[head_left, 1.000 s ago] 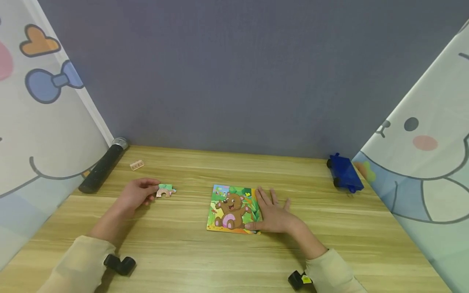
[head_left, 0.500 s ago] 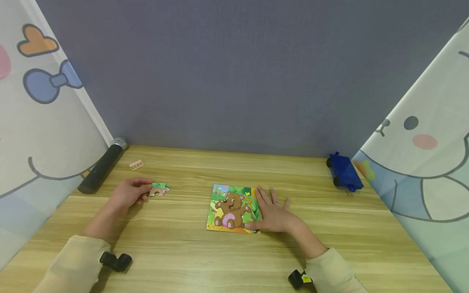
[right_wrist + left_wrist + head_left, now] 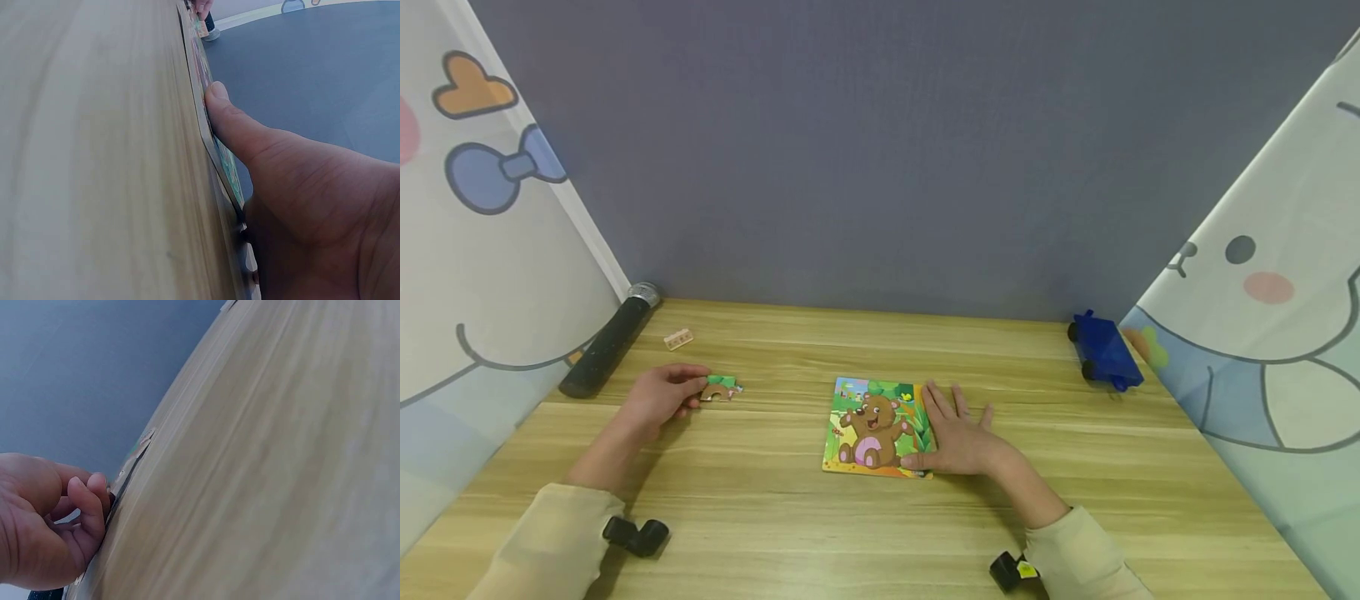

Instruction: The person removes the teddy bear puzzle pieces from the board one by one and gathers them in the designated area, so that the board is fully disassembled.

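My left hand (image 3: 662, 398) pinches a jigsaw piece (image 3: 721, 388) between thumb and fingers, low over the left part of the table. The piece shows green at its top and a brown arch below, with a knob on its right side. In the left wrist view, the piece (image 3: 136, 456) appears edge-on beside the fingertips. A square bear puzzle (image 3: 872, 429) lies flat at the table's middle. Spread across its right edge is my right hand (image 3: 957, 437), fingers straight. The right wrist view shows the thumb resting on the puzzle's (image 3: 206, 94) top face.
A black microphone (image 3: 606, 346) lies along the left table edge, with a small pinkish toy brick (image 3: 678, 339) to its right. At the back right sits a blue toy cart (image 3: 1105, 352) with black wheels. A grey panel (image 3: 850, 158) rises behind the table (image 3: 820, 533).
My left hand has shifted a little to the left with the jigsaw piece, slowing over the last half second. The right hand and the bear puzzle have stayed in place.
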{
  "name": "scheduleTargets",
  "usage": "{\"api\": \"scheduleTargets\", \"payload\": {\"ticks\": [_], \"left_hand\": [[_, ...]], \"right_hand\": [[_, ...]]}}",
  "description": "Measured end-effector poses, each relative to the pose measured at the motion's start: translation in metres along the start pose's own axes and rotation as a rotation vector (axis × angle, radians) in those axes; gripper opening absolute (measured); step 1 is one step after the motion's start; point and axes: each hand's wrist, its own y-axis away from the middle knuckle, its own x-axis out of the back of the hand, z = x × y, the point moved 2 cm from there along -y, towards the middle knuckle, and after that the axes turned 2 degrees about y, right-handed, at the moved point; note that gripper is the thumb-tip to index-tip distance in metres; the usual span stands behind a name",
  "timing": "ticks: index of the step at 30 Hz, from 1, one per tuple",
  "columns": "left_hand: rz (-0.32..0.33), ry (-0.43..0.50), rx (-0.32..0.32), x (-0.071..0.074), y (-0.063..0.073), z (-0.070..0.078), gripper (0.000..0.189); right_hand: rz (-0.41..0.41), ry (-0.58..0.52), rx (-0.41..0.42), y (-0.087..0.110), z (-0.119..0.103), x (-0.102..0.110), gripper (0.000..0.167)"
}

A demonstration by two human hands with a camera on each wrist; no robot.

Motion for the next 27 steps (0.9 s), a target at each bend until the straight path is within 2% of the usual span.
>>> {"api": "scheduleTargets", "payload": {"ticks": [7,12,18,22,27], "left_hand": [[0.038,0.006,-0.018,-0.001,0.001,0.004,0.038],[0.016,0.035,-0.034,-0.009,0.000,0.009,0.039],[-0.046,0.021,-0.064,-0.028,-0.001,0.019,0.038],[-0.084,-0.004,-0.064,-0.044,0.000,0.027,0.037],[-0.101,-0.006,-0.045,-0.063,-0.002,0.032,0.034]], "right_hand": [[-0.002,0.003,-0.003,0.000,-0.001,0.000,0.121],[-0.004,0.003,-0.007,-0.001,-0.001,0.001,0.121],[-0.003,-0.003,-0.007,0.000,0.000,0.001,0.121],[-0.002,-0.002,-0.008,0.001,0.000,0.001,0.121],[-0.009,-0.005,-0.006,0.001,-0.001,0.001,0.121]]}}
